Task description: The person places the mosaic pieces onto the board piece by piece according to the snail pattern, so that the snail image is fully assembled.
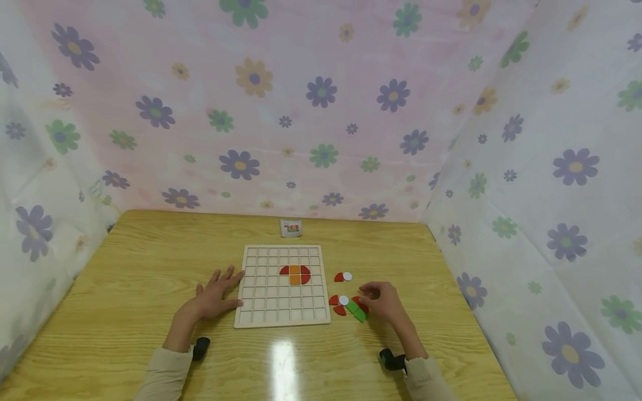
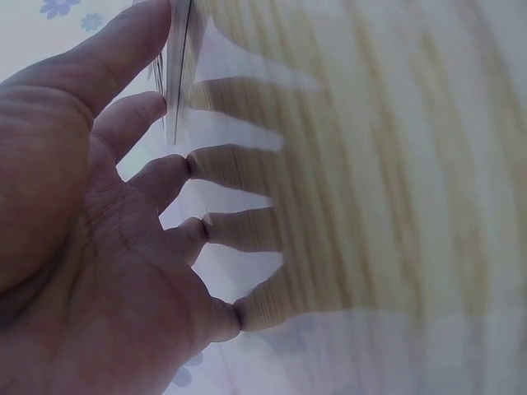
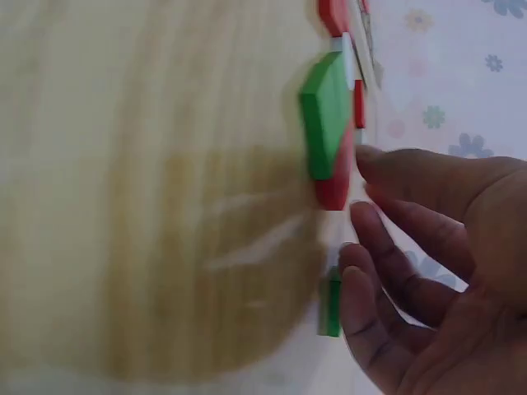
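Note:
My left hand [image 1: 213, 298] rests on the table with fingers spread. Its thumb and fingertips touch the left edge of a square wooden grid board [image 1: 261, 307]. On the board, orange squares [image 1: 294, 279] sit beside red quarter-circle pieces [image 1: 305, 270]. To the right of the board my right hand [image 1: 385, 303] hovers low over loose pieces, fingers loosely bent. Its thumb is right at a red piece [image 3: 332, 196] behind a green square [image 3: 325, 115]. Another green piece [image 3: 329, 304] lies by the other fingertips in the right wrist view; in the head view the hand hides it.
White discs [image 1: 343, 299] and more red quarter pieces [image 1: 340, 310] lie near the board's right edge. Beyond the board is a small picture card [image 1: 291, 228]. Flower-patterned cloth [image 1: 321, 184] encloses the wooden table [image 1: 150, 250] at back and sides.

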`<state>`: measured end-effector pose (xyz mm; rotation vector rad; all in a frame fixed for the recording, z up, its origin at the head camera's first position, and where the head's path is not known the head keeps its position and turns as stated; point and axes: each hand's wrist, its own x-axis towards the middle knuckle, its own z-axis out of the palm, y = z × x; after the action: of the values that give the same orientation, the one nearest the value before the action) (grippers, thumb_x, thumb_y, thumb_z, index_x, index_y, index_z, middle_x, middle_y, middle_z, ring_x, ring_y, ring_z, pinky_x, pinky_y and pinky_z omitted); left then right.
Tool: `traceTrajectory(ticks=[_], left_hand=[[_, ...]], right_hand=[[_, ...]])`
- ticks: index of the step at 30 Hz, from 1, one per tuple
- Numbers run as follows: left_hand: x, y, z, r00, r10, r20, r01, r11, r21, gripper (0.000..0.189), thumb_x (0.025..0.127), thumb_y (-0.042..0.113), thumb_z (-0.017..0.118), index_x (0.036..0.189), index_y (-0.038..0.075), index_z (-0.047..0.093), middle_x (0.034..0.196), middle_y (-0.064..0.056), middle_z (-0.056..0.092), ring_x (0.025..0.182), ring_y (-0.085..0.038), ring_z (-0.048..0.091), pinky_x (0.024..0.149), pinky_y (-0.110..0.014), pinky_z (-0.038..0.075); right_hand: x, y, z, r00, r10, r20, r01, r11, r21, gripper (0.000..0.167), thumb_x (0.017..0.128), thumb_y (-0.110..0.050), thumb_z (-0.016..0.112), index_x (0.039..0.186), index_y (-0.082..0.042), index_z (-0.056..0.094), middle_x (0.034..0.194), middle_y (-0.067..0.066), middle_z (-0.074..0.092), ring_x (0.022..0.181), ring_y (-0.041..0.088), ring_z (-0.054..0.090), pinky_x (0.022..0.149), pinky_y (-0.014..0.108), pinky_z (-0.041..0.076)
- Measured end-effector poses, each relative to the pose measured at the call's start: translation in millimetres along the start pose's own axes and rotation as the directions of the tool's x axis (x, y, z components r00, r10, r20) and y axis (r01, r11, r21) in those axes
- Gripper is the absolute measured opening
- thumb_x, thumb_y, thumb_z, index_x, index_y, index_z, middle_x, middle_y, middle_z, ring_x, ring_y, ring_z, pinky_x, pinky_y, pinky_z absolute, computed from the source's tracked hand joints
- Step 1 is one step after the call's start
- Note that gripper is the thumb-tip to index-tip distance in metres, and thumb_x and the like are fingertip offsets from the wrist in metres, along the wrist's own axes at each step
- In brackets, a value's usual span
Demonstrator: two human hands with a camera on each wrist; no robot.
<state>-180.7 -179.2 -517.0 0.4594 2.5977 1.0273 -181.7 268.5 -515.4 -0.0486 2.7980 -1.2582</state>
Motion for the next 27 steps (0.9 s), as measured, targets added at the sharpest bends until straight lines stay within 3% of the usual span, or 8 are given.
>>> traceTrajectory(ticks=[3, 10, 27], left_hand=[[0.6, -0.7, 1.7, 1.000, 0.002, 0.002, -0.002, 1.000, -0.009, 0.077, 0.097, 0.030, 0.070, 0.158, 0.003, 0.033, 0.165, -0.031, 0.011, 0.148, -0.060, -0.002, 0.101, -0.087, -0.004], [1.0, 0.1, 2.9, 1.000, 0.003, 0.000, -0.003, 1.000, -0.007, 0.077, 0.096, 0.030, 0.071, 0.158, 0.003, 0.034, 0.165, -0.032, 0.011, 0.148, -0.061, -0.001, 0.101, -0.088, -0.004], [0.7, 2.2, 0.2, 1.000, -0.014, -0.005, 0.014, 1.000, 0.008, 0.077, 0.096, 0.029, 0.071, 0.158, 0.002, 0.034, 0.164, -0.032, 0.012, 0.147, -0.062, -0.001, 0.101, -0.088, -0.003]], right_hand=[[-4.3, 1.2, 1.3, 0.999, 0.038, 0.004, -0.038, 0.999, -0.019, 0.013, 0.089, 0.000, 0.075, 0.102, 0.001, 0.078, 0.098, 0.010, 0.076, 0.088, 0.023, 0.071, 0.077, 0.038, 0.059], [-4.2, 2.5, 7.2, 0.996, 0.094, 0.007, -0.094, 0.996, -0.007, 0.007, 0.090, -0.004, 0.076, 0.096, -0.004, 0.081, 0.092, 0.004, 0.077, 0.082, 0.015, 0.069, 0.074, 0.032, 0.057], [-4.9, 1.1, 6.7, 0.998, 0.060, 0.014, -0.060, 0.998, -0.029, 0.004, 0.087, -0.005, 0.079, 0.092, -0.005, 0.078, 0.089, 0.002, 0.074, 0.077, 0.012, 0.064, 0.070, 0.029, 0.053]])
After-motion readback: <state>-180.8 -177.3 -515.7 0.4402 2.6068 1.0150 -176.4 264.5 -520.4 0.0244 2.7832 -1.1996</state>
